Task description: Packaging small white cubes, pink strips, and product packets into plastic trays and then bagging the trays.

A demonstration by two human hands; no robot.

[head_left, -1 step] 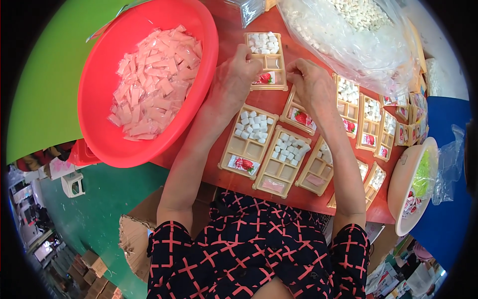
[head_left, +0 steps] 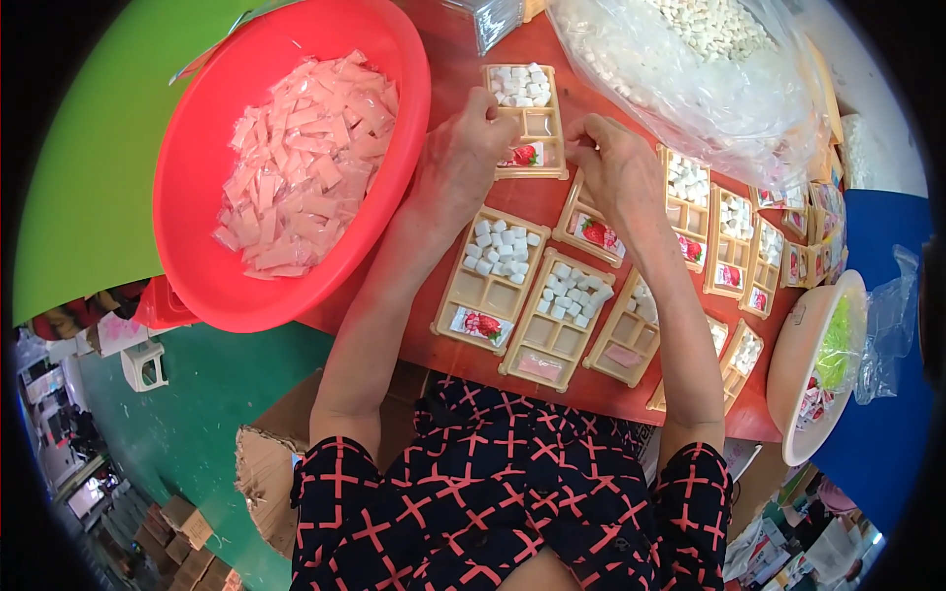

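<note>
My left hand (head_left: 463,143) is at the left side of a cream divided tray (head_left: 540,122), its fingers bent and pressed together. Small white cubes (head_left: 520,86) fill the tray's far compartment, and a strawberry-printed sachet (head_left: 528,155) lies in a near one. Just right of that tray, my right hand (head_left: 621,169) has its thumb and fingertips drawn together. Whatever either hand may hold is too small or hidden. Below my right hand is another tray (head_left: 565,225) with a strawberry sachet, partly covered by it. Two trays closer to me hold white cubes; one has a strawberry sachet (head_left: 482,324), the other a pink packet (head_left: 540,365).
A large red basin (head_left: 187,227) of pink wrapped pieces (head_left: 305,163) stands at left. Clear plastic bags (head_left: 680,98) of white cubes lie far right. More filled trays (head_left: 731,225) line the right side, beside a pale bowl (head_left: 793,374) with green and red packets.
</note>
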